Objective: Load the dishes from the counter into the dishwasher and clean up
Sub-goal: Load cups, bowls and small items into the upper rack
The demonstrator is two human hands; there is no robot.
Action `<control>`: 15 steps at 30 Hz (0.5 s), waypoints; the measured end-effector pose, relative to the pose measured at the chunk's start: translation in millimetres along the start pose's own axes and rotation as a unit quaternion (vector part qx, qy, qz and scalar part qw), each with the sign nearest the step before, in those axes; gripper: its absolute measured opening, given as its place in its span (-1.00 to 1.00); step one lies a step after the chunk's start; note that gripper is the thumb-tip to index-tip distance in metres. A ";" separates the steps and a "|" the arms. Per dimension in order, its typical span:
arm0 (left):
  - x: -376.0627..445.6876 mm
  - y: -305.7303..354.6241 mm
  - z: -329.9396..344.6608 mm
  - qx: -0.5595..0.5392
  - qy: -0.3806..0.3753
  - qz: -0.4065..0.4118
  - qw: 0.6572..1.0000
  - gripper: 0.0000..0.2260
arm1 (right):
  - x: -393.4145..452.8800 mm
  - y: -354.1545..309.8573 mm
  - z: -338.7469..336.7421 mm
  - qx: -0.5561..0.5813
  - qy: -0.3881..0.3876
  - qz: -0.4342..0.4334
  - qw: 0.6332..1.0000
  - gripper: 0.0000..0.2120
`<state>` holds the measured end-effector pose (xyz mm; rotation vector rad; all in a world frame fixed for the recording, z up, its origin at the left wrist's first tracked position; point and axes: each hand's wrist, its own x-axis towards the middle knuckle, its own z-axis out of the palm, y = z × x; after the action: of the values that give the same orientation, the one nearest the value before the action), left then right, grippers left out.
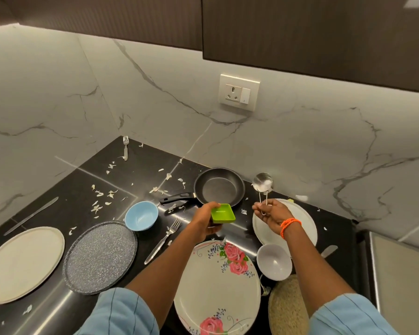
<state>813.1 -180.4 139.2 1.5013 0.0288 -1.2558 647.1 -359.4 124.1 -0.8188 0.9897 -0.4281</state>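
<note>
Black stone table [58, 317] fills the lower frame, littered with white scraps. Lower centre lies the rose-patterned plate [218, 286]: rigid, likely breakable, best lifted by its rim. Above it, mid-frame, sits the dark frying pan [219, 187], probably the heaviest piece; take its handle. The left hand [207, 223] pinches a small green dish [223, 213] by one edge, light and stiff plastic by the look. The right hand [271, 215] holds a steel ladle [262, 182] by its thin wire handle, which could slip.
</note>
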 end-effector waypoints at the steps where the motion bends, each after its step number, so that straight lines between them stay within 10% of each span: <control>1: -2.4 0.6 -0.9 -0.021 -0.006 -0.004 1.000 -0.69 | -6.9 0.7 0.9 0.015 -0.007 -0.013 1.000 -0.82; 15: -61.6 -2.3 53.4 -0.202 -0.167 0.009 0.965 -0.69 | -164.3 4.9 -6.4 -0.128 -0.058 -0.166 0.976 -0.73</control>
<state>749.5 -182.5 190.3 0.9281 0.0461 -1.3772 558.8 -251.1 211.0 -1.2386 0.8094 -0.5369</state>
